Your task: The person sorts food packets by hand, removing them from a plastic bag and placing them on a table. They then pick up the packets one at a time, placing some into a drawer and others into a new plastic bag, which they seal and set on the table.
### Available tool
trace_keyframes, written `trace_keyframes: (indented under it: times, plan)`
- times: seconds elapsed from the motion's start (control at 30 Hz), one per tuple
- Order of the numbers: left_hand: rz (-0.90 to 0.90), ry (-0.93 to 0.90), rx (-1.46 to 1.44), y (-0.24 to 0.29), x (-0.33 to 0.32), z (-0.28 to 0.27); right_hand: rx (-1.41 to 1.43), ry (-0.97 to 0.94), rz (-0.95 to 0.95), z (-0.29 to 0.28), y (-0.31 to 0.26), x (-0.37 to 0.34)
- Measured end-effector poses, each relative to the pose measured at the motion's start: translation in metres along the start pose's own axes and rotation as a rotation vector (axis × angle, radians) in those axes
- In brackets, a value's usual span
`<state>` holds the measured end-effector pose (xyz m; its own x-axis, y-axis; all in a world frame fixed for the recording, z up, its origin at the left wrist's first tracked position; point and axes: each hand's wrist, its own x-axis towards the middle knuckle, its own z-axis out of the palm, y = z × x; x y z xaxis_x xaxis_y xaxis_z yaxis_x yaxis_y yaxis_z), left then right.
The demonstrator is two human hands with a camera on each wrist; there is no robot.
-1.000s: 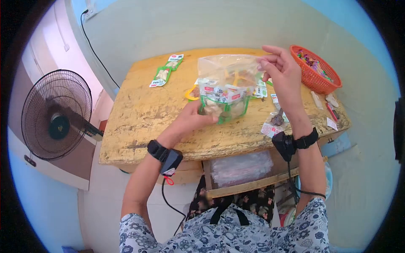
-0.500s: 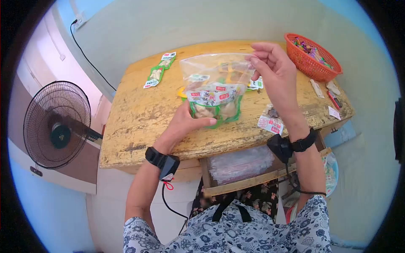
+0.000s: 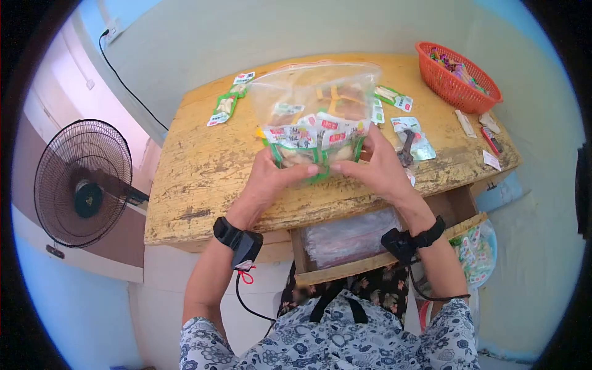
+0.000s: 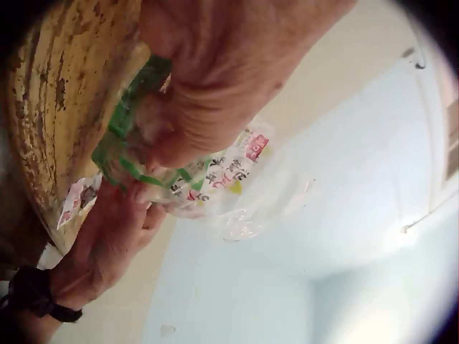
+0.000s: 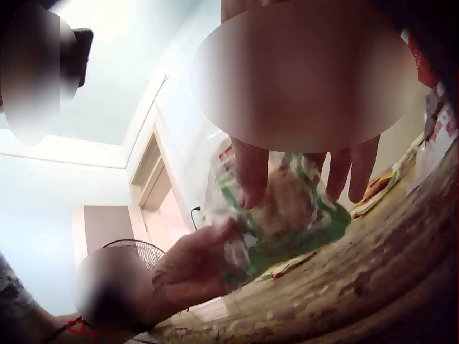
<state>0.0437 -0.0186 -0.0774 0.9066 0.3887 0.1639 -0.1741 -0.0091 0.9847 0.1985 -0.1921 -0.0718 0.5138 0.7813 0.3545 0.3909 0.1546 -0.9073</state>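
A clear plastic zip bag stands upright over the table, its wide top gaping. Inside are green-edged snack packets with white, red-printed tops and pale pieces showing through. My left hand grips the bag's lower left side, thumb across the front. On the lower right side, my right hand holds it the same way, the two thumbs close together near the bottom. The right wrist view shows the fingers of the right hand over the packets' face. Yellow-orange packaging shows through the bag's clear upper part.
Two green packets lie at the back left of the worn wooden table. More packets lie right of the bag. An orange basket of wrapped items stands back right. Below, an open drawer holds clear bags; a fan stands left.
My right hand has left the bag's top edge and come down to grip its lower right side. The left hand keeps its hold low on the left. The bag's mouth has spread wider.
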Motion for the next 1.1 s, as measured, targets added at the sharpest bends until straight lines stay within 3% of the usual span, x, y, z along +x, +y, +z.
trace_keyframes:
  times: [0.13, 0.47, 0.63, 0.8, 0.93, 1.1]
  plan:
    - [-0.089, -0.03, 0.156, -0.004, 0.001, -0.005, 0.018, -0.052, 0.151, -0.002, 0.012, -0.004]
    - [-0.043, -0.021, 0.16, -0.004, 0.002, 0.001, 0.06, 0.035, -0.015, 0.005, 0.017, -0.004]
    - [-0.058, 0.024, 0.144, -0.003, -0.001, 0.004, 0.044, 0.038, 0.083, 0.002, 0.016, -0.006]
    - [-0.103, -0.004, 0.049, -0.004, 0.002, -0.003, 0.1, 0.006, 0.054, 0.0, 0.02, -0.005]
    - [0.02, 0.092, -0.023, -0.004, 0.008, -0.003, 0.146, -0.013, 0.106, -0.003, 0.012, -0.001]
    - [0.22, 0.152, -0.067, 0.018, 0.024, -0.011, 0.137, 0.076, -0.031, -0.015, -0.024, 0.017]
